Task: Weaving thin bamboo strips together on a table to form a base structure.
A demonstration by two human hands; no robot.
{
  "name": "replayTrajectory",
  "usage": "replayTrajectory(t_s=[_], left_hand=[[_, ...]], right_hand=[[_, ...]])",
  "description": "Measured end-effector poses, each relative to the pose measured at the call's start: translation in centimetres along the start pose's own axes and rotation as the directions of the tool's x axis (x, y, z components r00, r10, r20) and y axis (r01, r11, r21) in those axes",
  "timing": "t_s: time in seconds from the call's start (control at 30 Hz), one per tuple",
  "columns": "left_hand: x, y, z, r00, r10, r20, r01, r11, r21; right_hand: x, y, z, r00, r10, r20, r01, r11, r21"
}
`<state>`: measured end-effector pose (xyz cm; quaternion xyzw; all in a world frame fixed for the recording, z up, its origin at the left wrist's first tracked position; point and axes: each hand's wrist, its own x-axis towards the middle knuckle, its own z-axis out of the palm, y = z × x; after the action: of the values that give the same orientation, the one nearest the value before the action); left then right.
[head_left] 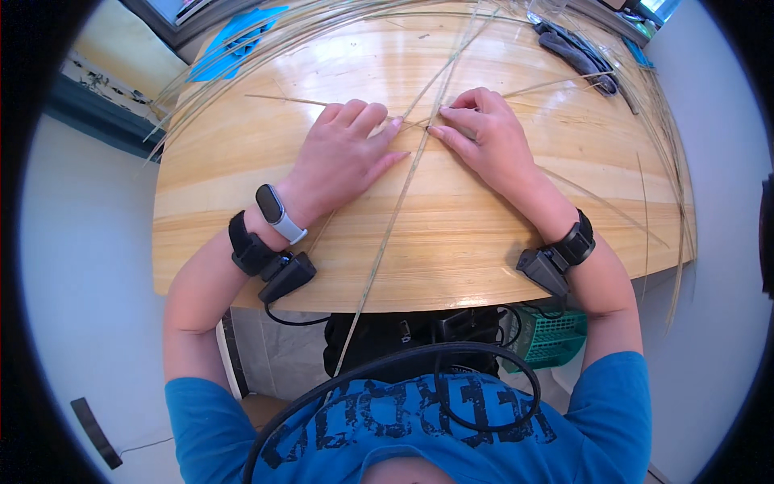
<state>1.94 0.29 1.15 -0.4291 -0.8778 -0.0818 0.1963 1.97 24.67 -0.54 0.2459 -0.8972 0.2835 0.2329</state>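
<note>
Thin pale green-brown strips, which look like split bamboo, cross in a star on the wooden table (451, 226). One long strip (390, 223) slants from the far side past the near edge towards my body. My left hand (347, 149) rests palm down over the crossing strips, thumb and forefinger apart; its forefinger tip touches a strip beside the crossing. The undersides of its other fingers are hidden. My right hand (484, 133) is closed, its thumb and forefinger pinching a strip at the crossing. Another strip (286, 99) sticks out leftward from under my left hand.
Bundles of long strips (355, 14) curve along the far edge and down the right side (671, 161). A blue cloth (234, 48) lies far left, a dark grey cloth or glove (574, 55) far right. Below the table are a green basket (552, 339) and a black cable (403, 348).
</note>
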Motion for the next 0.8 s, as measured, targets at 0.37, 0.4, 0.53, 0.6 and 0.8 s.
replayTrajectory(t_s=[0.37,0.4,0.53,0.6,0.8], left_hand=[[-0.2,0.2,0.4,0.96,-0.275,-0.051,0.234,0.89,-0.39],[-0.2,0.3,0.4,0.944,-0.329,-0.023,0.284,0.848,-0.447],[-0.2,0.3,0.9,0.909,-0.416,-0.003,0.35,0.769,-0.535],[-0.1,0.3,0.9,0.904,-0.428,0.002,0.366,0.77,-0.522],[0.7,-0.3,1.1,0.921,-0.389,-0.01,0.351,0.842,-0.41]], right_hand=[[-0.2,0.2,0.5,0.991,0.128,0.034,-0.132,0.969,0.208],[-0.2,0.2,0.5,0.99,0.136,0.045,-0.143,0.965,0.219],[-0.1,-0.3,0.4,0.987,0.147,0.061,-0.157,0.966,0.204],[-0.1,-0.4,0.5,0.988,0.143,0.053,-0.151,0.969,0.195],[-0.1,-0.7,0.6,0.988,0.148,0.053,-0.155,0.969,0.193]])
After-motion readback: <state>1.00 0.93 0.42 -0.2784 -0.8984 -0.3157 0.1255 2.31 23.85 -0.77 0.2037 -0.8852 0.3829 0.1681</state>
